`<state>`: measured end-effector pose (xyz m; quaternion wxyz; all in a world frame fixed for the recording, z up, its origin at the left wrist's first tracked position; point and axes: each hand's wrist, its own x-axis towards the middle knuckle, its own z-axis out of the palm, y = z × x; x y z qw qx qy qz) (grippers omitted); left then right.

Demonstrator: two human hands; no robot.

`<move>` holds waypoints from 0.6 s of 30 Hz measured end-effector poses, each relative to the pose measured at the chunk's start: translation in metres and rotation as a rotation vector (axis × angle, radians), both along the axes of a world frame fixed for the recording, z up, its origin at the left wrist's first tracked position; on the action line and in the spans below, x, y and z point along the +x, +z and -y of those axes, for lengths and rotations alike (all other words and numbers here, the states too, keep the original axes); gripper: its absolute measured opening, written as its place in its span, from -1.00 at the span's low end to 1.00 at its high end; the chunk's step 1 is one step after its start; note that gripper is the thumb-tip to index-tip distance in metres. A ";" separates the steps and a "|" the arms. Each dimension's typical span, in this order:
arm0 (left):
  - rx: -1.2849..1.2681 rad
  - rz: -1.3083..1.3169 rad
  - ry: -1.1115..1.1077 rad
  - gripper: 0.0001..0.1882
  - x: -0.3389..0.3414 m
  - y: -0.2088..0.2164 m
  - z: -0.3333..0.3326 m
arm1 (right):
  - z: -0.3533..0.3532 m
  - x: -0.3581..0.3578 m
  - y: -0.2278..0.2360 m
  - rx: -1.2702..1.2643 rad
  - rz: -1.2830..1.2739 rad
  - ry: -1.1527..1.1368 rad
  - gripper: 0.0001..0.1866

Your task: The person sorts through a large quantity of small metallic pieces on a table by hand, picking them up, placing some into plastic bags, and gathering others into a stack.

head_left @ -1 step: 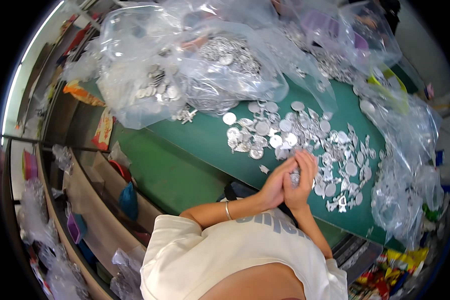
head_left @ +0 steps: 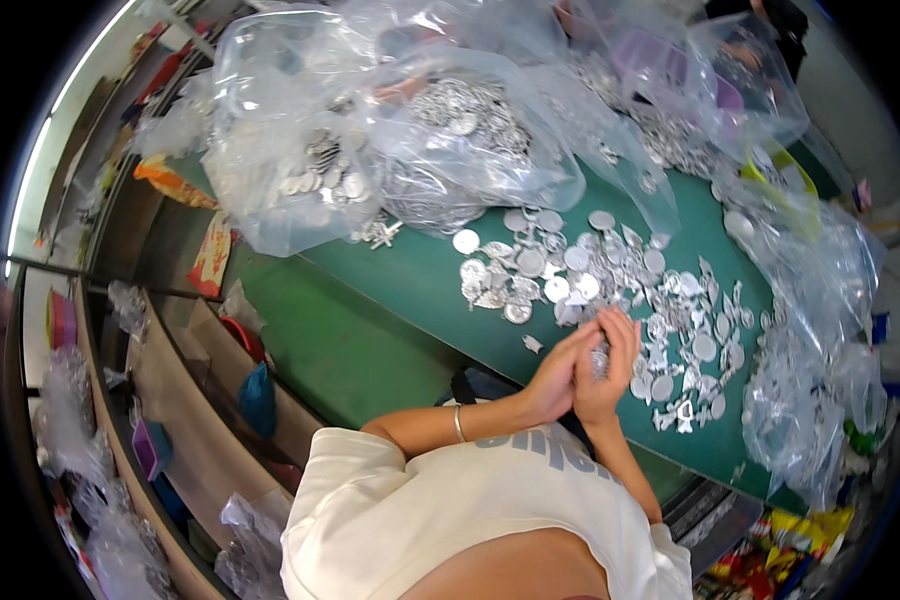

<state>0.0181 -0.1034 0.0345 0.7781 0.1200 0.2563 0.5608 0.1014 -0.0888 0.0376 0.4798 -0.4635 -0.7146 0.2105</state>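
Note:
My left hand [head_left: 558, 376] and my right hand [head_left: 615, 372] are cupped together at the near edge of the green table [head_left: 450, 335]. Silvery metal pieces [head_left: 600, 360] show in the gap between the palms; how many they hold is hidden. Just beyond my fingertips, flat silver metal pieces [head_left: 576, 258] lie spread out, many round like discs, others cut into various shapes. One small shaped piece [head_left: 533, 344] lies apart, left of my hands.
Clear plastic bags [head_left: 300, 215] full of similar metal pieces cover the far side. A purple basket [head_left: 650, 55] and a yellow-green container [head_left: 770, 170] stand at the far right. More clear plastic [head_left: 800, 400] hangs along the right edge. Shelves [head_left: 185, 430] with bins run down the left.
The whole picture has shifted slightly down and to the right. My hands stay cupped together around the metal pieces.

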 end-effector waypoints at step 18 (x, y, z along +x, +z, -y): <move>-0.029 -0.212 0.193 -0.63 0.003 0.001 -0.012 | 0.006 -0.017 -0.003 -0.110 -0.239 0.022 -0.53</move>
